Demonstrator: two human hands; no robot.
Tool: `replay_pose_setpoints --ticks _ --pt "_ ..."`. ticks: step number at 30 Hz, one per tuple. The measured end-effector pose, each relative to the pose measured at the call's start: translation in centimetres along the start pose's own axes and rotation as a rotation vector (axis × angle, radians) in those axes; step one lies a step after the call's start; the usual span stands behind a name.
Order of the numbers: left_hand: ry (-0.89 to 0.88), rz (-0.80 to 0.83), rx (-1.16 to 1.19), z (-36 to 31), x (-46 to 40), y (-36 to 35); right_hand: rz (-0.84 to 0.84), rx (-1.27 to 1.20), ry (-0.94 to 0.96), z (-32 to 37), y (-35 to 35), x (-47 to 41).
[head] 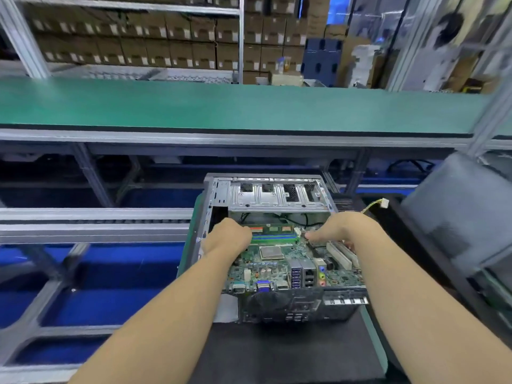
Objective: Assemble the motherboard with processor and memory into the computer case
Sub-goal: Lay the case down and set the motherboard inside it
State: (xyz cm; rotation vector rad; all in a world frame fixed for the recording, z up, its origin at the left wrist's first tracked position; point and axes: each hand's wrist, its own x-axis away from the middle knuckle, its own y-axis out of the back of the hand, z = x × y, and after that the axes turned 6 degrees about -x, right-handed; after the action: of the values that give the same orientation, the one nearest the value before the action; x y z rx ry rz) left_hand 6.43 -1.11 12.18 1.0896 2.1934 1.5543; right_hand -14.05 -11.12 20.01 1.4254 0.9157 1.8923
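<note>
Green circuit board, the motherboard point(279, 266), sits tilted in the open grey computer case point(274, 198) on a dark mat point(277, 353); no writing is legible. The left hand point(228, 236) grips its left edge, fingers curled under. Processor point(271, 253) and memory point(274, 234) are fitted. The right hand point(339, 227) holds the right side, fingers curled on the board.

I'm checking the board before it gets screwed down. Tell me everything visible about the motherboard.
The motherboard is a green circuit board lying roughly flat inside the open case. It carries a square silver processor, a green memory stick at its far edge, white slots on the right, and rear ports facing the camera. The left hand grips its left edge; the right hand touches its far right part.
</note>
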Motion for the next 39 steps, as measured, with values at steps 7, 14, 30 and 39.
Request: replay_pose_setpoints --ticks 7,14,30,39 --pt "-0.007 0.116 0.085 -0.6 -1.4 -1.3 -0.093 -0.114 0.0 -0.5 -1.2 -2.4" --pt "0.034 0.226 0.113 -0.6 -3.8 -2.9 -0.108 -0.089 -0.026 1.5 -3.5 -6.6" --pt "-0.057 0.193 0.075 -1.8 -7.6 -6.6 -0.154 -0.325 -0.089 -1.4 -9.2 -12.0" --pt "-0.014 0.163 0.168 -0.9 -8.9 -9.0 -0.273 -0.174 -0.098 -0.6 -9.9 -12.0"
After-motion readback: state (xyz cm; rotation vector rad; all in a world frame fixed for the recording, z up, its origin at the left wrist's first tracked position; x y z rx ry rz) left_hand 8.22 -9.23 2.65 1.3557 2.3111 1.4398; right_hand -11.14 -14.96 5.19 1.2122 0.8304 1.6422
